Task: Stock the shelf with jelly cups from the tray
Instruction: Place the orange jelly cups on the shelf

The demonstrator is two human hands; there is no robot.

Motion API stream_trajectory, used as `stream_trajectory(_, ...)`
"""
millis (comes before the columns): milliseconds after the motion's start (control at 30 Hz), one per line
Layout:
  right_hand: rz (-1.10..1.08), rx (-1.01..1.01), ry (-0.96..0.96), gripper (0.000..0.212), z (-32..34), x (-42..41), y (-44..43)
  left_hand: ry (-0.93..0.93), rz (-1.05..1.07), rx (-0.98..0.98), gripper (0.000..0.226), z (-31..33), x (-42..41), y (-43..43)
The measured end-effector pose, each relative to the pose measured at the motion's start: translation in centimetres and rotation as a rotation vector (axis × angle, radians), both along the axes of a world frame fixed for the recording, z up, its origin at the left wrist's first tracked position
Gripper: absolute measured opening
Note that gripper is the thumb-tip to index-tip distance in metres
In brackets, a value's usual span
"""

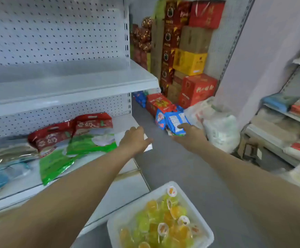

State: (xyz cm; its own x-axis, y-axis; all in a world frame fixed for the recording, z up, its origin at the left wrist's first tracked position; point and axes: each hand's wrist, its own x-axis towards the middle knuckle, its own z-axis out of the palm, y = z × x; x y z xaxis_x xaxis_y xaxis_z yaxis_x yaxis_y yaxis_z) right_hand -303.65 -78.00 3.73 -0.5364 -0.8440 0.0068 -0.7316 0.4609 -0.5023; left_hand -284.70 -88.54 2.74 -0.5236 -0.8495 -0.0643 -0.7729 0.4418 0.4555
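Grey floor (181, 167), white pegboard shelf (65, 93) at left holding snack bags (85, 138). Jelly cups (161, 221) heaped in white tray (118, 221) down by the shelf base. Left hand (135, 138) on shelf corner, fingers bent together; right hand (190, 135) forward, index stretched; grips unclear.

White shelf (122, 122) — red and green snack bags (90, 140) on it.

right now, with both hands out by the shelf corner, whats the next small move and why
Probably bring the right hand back to the tray for jelly cups. It is out by the blue packets on the floor, the tray holds many, and the shelf end beside the left hand looks bare.
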Motion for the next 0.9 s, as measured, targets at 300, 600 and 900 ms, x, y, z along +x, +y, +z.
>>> stream_trajectory(300,-0.051,0.279,-0.227,0.053,-15.4,0.6,2.3,-0.199,-0.071,0.295,0.054,-14.6,1.7,1.7)
stream_trajectory(600,-0.107,0.593,-0.480,0.053,-28.5,4.3,5.8,-0.349,-0.056,0.620,0.055,-28.4,4.8,5.4)
stream_trajectory(900,-0.095,0.579,-0.582,0.057,-35.1,6.9,2.9,-0.507,-0.151,0.891,0.034,-36.7,8.9,7.6)
